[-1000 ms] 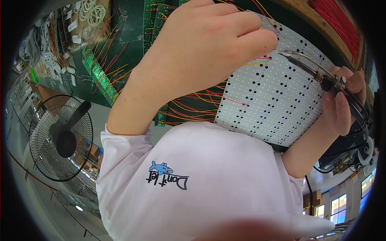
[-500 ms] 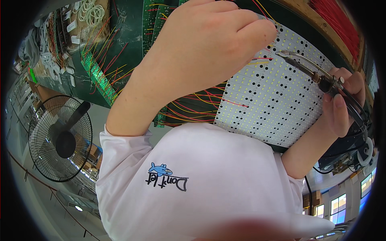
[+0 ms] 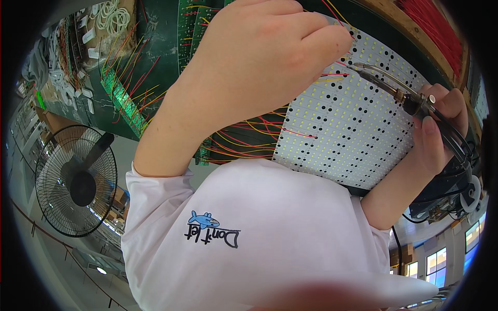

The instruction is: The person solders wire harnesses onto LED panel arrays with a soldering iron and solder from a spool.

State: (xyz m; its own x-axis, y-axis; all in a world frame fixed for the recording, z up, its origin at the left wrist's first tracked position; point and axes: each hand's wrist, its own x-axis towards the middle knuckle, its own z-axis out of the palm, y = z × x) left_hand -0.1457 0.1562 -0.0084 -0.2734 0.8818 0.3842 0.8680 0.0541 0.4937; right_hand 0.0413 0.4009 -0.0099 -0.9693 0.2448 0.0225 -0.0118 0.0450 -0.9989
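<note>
My left hand (image 3: 275, 57) is curled closed over the upper left of a white LED panel (image 3: 358, 129) dotted with black holes. Its fingertips are hidden, but a red wire (image 3: 341, 63) comes out from beneath its fingers, seemingly gripped there. My right hand (image 3: 441, 124) is wrapped round a soldering iron (image 3: 415, 103) with a curved feed tube alongside its shaft. The iron's tip points left, close to the end of the red wire and just above the panel. Red and yellow wire ends (image 3: 329, 78) lie on the panel below the tip.
Green circuit boards with wires (image 3: 122, 98) lie on the dark green table (image 3: 161, 44) at left. White cables (image 3: 111, 18) are heaped at the far left. A bundle of red wires (image 3: 436, 31) is at the far right. A black fan (image 3: 78, 181) stands at left.
The soldering iron's tip has shifted slightly left, closer to the red wire by my left hand. The whole view has drifted a little; my left hand keeps its place over the panel.
</note>
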